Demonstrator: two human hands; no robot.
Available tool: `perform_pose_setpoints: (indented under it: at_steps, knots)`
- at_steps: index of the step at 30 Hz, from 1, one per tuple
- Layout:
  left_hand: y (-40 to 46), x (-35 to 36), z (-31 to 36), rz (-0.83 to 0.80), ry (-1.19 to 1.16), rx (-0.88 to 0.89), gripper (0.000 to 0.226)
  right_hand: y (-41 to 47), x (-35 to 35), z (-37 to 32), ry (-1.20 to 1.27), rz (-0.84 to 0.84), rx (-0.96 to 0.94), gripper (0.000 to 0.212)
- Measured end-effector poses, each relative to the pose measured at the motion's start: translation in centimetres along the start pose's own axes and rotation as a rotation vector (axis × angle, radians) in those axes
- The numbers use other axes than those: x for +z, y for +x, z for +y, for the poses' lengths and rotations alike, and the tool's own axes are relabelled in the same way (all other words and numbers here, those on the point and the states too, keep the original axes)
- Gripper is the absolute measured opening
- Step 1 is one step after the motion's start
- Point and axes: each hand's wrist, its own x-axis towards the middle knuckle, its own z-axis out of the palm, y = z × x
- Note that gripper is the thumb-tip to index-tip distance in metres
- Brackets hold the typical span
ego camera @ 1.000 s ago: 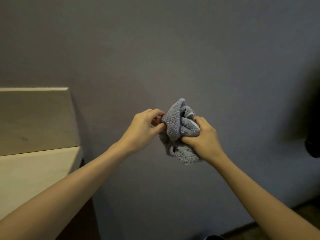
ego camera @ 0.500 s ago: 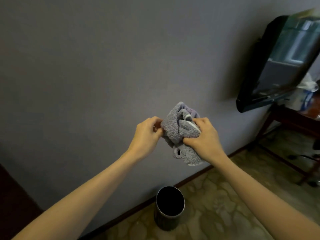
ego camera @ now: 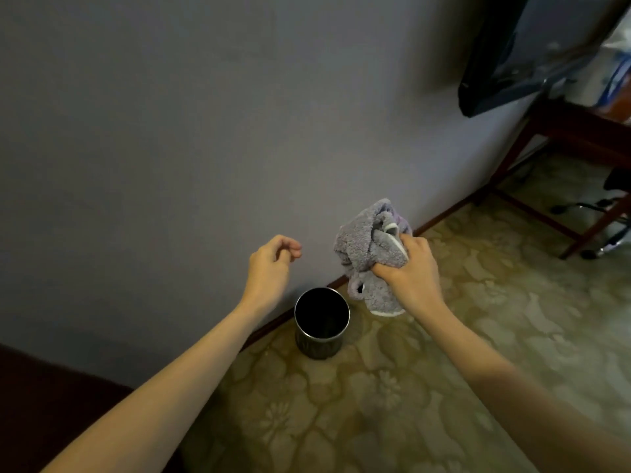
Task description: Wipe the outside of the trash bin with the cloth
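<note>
My right hand (ego camera: 408,268) has its grip closed round the bunched grey cloth (ego camera: 370,254), thumb and fingers curled into the folds; the wad sticks out to the left of my knuckles and hangs below them. My left hand (ego camera: 269,264) holds nothing, its fingers loosely curled in the air, apart from the cloth. Below and between my hands the trash bin (ego camera: 321,324) stands upright on the patterned carpet (ego camera: 426,387), long axis vertical, open mouth toward me, just beside the wall (ego camera: 205,131). Its inside is too dark to make out. Further right, a dark wooden table (ego camera: 577,131) is cut off by the frame edge.
</note>
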Motion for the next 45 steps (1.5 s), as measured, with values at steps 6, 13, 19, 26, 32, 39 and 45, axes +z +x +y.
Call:
perform_pose_setpoints:
  at_steps: [6, 13, 19, 26, 32, 39, 45]
  knots:
    - [-1.2, 2.1, -11.0, -0.036, 0.027, -0.118, 0.03, -3.4, 5.8, 6.6, 0.061, 0.05, 0.176, 0.031]
    - [-3.9, 6.0, -25.8, -0.106, 0.157, -0.239, 0.023, -7.8, 14.8, 16.2, 0.087, 0.133, 0.353, 0.04]
    - [-4.2, 11.6, -40.0, -0.058, 0.221, -0.208, 0.022, -10.0, 22.6, 30.2, 0.084, 0.163, 0.362, 0.044]
    - [-5.9, 20.8, -55.5, 0.109, 0.009, -0.24, 0.023, -10.6, 33.3, 46.1, 0.115, 0.131, 0.363, 0.049]
    - [-5.7, 25.1, -66.3, 0.11, 0.207, -0.136, 0.022, -9.6, 40.4, 54.5, 0.226, 0.159, 0.328, 0.026]
    - [-3.7, 24.9, -70.9, 0.182, 0.285, -0.125, 0.02, -8.7, 43.9, 59.0, 0.243, 0.201, 0.323, 0.025]
    - [-1.8, 24.3, -69.2, 0.207, 0.174, -0.04, 0.02, -8.2, 42.9, 56.7, 0.306, 0.191, 0.189, 0.024]
